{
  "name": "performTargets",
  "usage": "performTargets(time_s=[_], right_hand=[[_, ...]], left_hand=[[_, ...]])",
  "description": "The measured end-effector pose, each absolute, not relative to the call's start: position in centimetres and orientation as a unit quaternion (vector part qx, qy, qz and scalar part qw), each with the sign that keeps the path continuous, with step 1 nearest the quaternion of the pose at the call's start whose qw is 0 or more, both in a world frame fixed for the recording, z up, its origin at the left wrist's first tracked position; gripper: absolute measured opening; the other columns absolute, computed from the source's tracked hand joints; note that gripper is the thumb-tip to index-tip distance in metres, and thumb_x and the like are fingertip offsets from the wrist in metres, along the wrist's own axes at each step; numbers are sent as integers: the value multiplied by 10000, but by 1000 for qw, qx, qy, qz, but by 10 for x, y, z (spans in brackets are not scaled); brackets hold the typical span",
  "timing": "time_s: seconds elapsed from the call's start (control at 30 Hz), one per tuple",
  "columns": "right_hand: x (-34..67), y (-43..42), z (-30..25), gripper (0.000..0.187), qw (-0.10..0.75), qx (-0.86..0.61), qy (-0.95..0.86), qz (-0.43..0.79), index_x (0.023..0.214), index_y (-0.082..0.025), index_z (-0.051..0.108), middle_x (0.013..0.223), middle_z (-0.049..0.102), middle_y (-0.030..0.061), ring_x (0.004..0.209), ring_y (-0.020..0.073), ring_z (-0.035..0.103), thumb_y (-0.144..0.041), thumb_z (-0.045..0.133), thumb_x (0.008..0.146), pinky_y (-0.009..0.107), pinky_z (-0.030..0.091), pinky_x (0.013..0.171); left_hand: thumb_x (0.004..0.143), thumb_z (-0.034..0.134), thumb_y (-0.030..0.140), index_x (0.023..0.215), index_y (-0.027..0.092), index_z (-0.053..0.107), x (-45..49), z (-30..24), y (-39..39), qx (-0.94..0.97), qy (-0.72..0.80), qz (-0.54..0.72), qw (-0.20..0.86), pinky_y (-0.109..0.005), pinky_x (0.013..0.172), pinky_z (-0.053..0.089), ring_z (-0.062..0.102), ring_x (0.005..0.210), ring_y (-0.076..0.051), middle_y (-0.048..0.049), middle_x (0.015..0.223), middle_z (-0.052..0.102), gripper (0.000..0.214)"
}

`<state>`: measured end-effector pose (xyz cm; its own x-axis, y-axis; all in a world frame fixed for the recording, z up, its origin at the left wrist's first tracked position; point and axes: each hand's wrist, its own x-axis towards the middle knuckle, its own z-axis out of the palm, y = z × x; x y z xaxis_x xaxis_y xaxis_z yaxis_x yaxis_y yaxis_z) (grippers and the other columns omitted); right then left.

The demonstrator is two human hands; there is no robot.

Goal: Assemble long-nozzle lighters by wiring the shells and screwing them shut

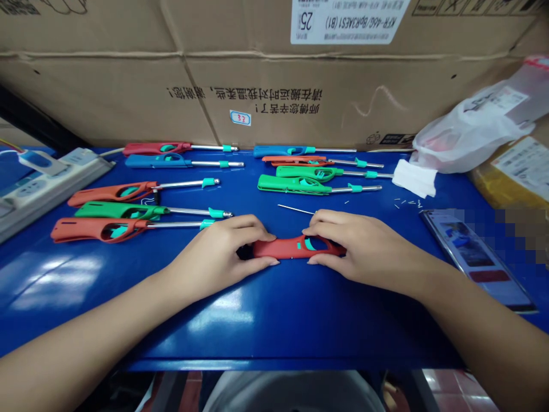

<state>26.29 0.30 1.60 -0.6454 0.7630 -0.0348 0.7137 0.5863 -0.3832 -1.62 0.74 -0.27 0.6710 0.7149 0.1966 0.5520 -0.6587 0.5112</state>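
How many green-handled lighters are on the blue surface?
3 in view: one left green lighter, in the left-hand group, and two in the right-hand group, a rear green lighter and a front green lighter. None appears hidden.

"How did the red lighter point(277, 248) look?"
"It had a teal trigger point(309, 244) inside its opening, and both ends were partly covered."
"And where was it?"
"Left of the phone point(478, 257), well apart, lying lengthwise with its trigger end toward it."
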Motion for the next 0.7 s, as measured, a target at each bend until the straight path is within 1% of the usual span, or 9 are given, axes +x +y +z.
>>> performTargets(time_s=[0.07,0.23,0.3,0.4,0.47,0.57,0.63,0.7], right_hand=[[262,2,16,203,64,-420,-888,177,1112,-231,691,1157,697,36,979,215,675,-287,736,922,328,504,756],[262,4,15,207,43,-384,-913,129,1122,-209,713,1171,700,60,962,229,687,-299,689,937,341,509,746],[262,5,14,236,36,-372,-922,104,1138,-199,723,1183,703,66,955,240,696,-284,695,921,353,512,743],[263,5,15,256,32,-357,-930,80,1155,-192,732,1162,713,65,933,247,703,-266,696,912,366,516,732],[264,4,15,277,41,-344,-935,69,1196,-196,722,1144,721,62,932,246,703,-266,671,934,368,517,727],[264,3,15,265,64,-321,-944,52,1212,-193,716,1107,739,59,957,240,696,-274,553,1019,370,519,768],[263,3,14,302,74,-309,-947,49,1171,-182,727,1058,747,56,950,232,691,-304,471,1066,369,518,799],[263,3,14,341,79,-309,-946,52,1130,-176,734,1034,749,54,936,226,690,-351,446,1081,365,519,809]], left_hand=[[951,711,339,1092,199,728,-15,-2,5,901,355,183,170,-321,803,581,718,931,-206,-59,1073,741,199],[1002,601,315,1085,145,716,-9,-1,-5,939,307,138,-65,-369,723,578,729,855,-248,-76,985,770,221],[996,592,287,1112,120,718,-7,-1,-7,941,287,137,-110,-384,710,585,735,838,-257,-80,970,778,239],[1003,579,275,1135,113,717,-7,-2,-6,943,276,140,-119,-383,722,594,737,827,-249,-78,955,778,250],[1018,563,285,1145,115,712,-8,-3,-4,944,276,144,-112,-379,749,596,738,834,-243,-82,957,777,259],[1044,537,295,1153,117,697,-10,-3,-2,944,273,162,-92,-357,743,588,731,814,-224,-77,924,765,263],[1057,526,296,1153,118,685,-10,-4,-2,943,272,177,-69,-334,714,576,719,790,-207,-68,906,752,257],[1058,531,290,1153,119,674,-11,-3,-2,942,274,189,-35,-314,703,563,709,787,-194,-64,916,743,242]])
